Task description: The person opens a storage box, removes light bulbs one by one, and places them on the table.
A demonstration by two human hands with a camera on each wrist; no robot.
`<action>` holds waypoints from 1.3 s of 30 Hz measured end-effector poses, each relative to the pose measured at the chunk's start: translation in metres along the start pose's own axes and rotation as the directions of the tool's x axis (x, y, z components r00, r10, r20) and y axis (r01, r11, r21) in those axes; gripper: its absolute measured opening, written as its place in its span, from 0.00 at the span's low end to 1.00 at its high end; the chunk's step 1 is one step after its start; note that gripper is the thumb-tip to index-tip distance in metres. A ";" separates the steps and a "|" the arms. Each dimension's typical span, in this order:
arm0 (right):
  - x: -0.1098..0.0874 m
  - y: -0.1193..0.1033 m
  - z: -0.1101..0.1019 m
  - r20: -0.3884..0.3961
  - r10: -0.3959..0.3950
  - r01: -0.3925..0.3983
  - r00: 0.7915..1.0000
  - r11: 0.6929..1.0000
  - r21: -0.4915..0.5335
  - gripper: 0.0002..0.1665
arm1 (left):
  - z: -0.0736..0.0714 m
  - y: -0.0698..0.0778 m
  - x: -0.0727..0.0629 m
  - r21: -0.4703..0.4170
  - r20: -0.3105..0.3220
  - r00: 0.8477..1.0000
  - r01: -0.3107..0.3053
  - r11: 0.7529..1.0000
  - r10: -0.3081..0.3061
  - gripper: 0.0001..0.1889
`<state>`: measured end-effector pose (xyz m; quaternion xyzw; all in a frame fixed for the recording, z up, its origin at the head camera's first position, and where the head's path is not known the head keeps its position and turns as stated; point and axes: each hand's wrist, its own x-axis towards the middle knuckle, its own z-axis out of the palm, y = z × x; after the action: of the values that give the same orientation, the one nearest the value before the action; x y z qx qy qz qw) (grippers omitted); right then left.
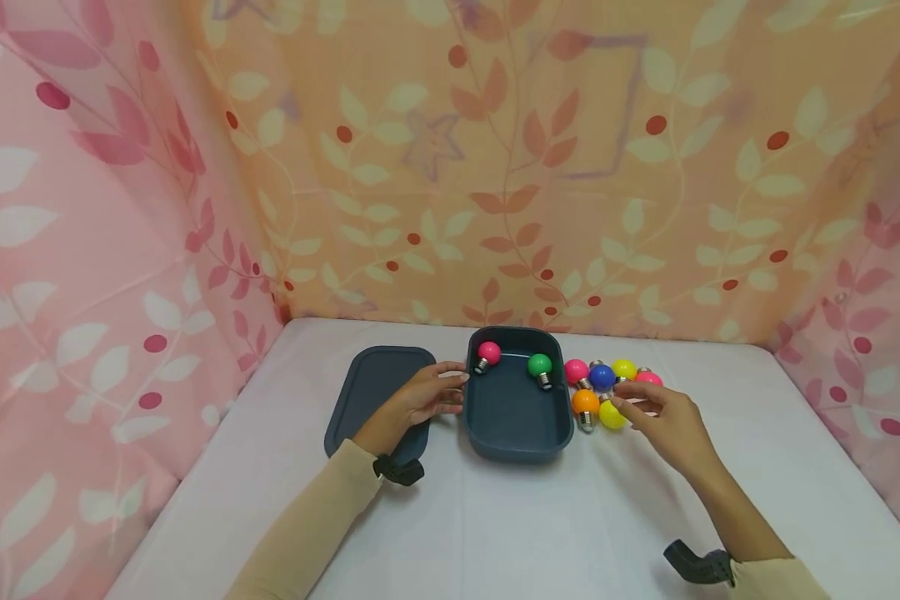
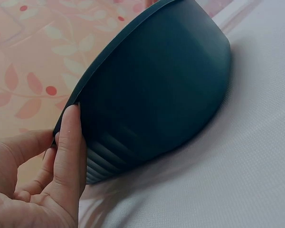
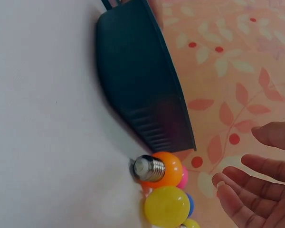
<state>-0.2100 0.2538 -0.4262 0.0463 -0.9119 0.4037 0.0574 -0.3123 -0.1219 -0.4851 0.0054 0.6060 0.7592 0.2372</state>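
Box [image 1: 516, 419] between lid [image 1: 371, 390] and bulb cluster [image 1: 602, 378]

Left hand [image 2: 50, 180] at the rim of a dark tub [image 2: 152, 90] on white cloth [image 2: 228, 156], leaf-patterned fabric [image 2: 23, 71] behind.

A white-covered table [image 1: 495, 533] carries a dark blue-grey lid [image 1: 367, 387] lying flat on the left, a matching open box [image 1: 517, 454] in the middle and, just right of it, clustered pink, blue, yellow and orange light bulbs [image 1: 585, 402].
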 end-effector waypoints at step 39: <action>0.073 -0.080 0.031 0.268 -0.143 0.126 0.953 0.989 0.081 0.27 | -0.002 0.002 -0.004 -0.021 0.012 1.000 -0.002 1.000 0.002 0.20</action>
<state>-0.2740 0.1745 -0.3779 0.1652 -0.8925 0.4174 -0.0429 -0.3100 -0.1256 -0.4829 0.0083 0.5966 0.7657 0.2403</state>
